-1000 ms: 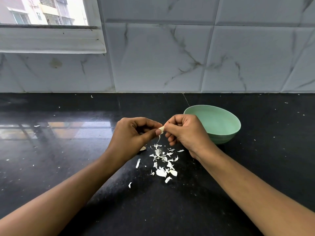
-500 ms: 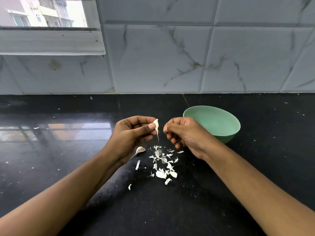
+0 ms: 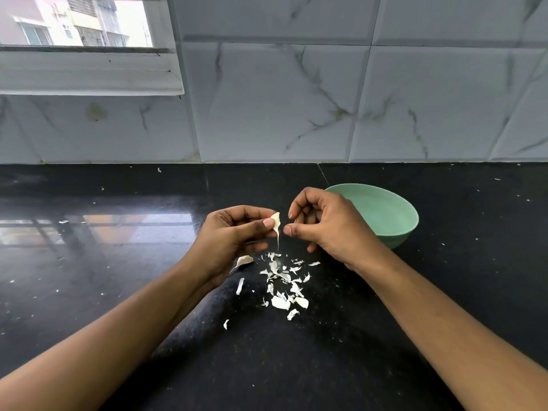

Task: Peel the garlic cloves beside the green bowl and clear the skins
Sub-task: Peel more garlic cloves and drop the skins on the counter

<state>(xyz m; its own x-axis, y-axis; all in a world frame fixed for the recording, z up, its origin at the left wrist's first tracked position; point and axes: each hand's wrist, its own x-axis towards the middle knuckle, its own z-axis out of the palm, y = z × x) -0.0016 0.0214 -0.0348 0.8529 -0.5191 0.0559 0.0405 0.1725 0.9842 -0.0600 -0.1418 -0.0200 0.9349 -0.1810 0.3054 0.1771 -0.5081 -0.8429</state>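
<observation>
Black counter [image 3: 89, 292] (granite, perhaps), scattered skins [image 3: 280, 302], marbled tiles [image 3: 267, 99].

Over the black counter [image 3: 444, 292] the left hand [image 3: 231, 235] pinches a pale garlic piece [image 3: 275, 221] between thumb and forefinger, a thin strand hanging from it toward 6 o'clock. The right hand [image 3: 332, 226] hovers just beside it at 3 o'clock, fingers curled; what its palm holds is hidden. Torn skins [image 3: 284, 280] lie scattered on the counter at 6 o'clock of both hands, with a larger curled piece [image 3: 244, 260] by the left hand's heel. The green bowl [image 3: 415, 218] stands at 3 o'clock of the right hand. A tiled wall [image 3: 296, 99] rises at 12 o'clock, with a window [image 3: 74, 22] at 10 o'clock.
</observation>
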